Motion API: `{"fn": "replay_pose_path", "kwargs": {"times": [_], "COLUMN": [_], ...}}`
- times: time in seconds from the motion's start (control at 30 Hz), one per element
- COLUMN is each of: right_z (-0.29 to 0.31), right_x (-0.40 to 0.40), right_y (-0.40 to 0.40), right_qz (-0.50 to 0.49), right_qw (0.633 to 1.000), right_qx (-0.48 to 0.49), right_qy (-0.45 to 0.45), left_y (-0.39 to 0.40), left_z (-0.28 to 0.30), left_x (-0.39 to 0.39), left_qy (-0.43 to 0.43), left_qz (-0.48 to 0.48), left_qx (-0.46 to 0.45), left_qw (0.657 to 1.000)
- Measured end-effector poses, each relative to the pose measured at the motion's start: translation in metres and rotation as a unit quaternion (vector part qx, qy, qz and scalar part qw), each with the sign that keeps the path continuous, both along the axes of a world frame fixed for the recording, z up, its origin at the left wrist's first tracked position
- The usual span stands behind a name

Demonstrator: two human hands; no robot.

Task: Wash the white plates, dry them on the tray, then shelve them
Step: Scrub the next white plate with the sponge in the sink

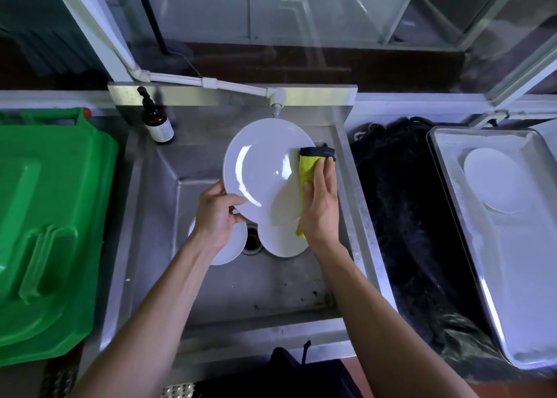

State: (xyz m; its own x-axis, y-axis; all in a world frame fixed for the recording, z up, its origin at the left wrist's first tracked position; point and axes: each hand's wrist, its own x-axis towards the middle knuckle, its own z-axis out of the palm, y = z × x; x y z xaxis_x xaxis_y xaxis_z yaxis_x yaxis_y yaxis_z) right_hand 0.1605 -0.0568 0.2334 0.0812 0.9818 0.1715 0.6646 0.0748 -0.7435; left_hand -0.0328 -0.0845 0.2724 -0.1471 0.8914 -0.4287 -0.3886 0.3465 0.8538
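Observation:
I hold a large white plate (262,168) tilted over the steel sink (144,204), under the white tap (276,97). My left hand (215,216) grips the plate's lower left rim. My right hand (321,207) presses a yellow cloth with a dark edge (307,164) against the plate's right side. Two smaller white plates lie on the sink floor by the drain: one (233,248) partly under my left wrist, one (281,241) below the held plate. Another white plate (494,179) lies on the metal tray (452,186) at the right.
A green plastic bin lid (45,226) covers the left side. A brown pump bottle (156,120) stands at the sink's back left corner. A black bag-like mass (401,204) fills the gap between sink and tray. Glass panels rise behind the sink.

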Motion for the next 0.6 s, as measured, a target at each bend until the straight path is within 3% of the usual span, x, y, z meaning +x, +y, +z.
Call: {"fn": "replay_pose_path", "kwargs": {"times": [0.43,0.6], "right_z": [0.042,0.048], "right_x": [0.035,0.041], "right_y": [0.032,0.046], "right_qz": [0.037,0.079], "right_qw": [0.995,0.995], "right_qx": [-0.017,-0.024], "right_qy": [0.086,0.052], "left_y": [0.023,0.031], "left_z": [0.012,0.02], "left_x": [-0.02,-0.018], "left_qy": [0.109,0.189], "left_qz": [-0.095,-0.18], "left_qx": [-0.017,0.003], "left_qw": [0.989,0.965]}}
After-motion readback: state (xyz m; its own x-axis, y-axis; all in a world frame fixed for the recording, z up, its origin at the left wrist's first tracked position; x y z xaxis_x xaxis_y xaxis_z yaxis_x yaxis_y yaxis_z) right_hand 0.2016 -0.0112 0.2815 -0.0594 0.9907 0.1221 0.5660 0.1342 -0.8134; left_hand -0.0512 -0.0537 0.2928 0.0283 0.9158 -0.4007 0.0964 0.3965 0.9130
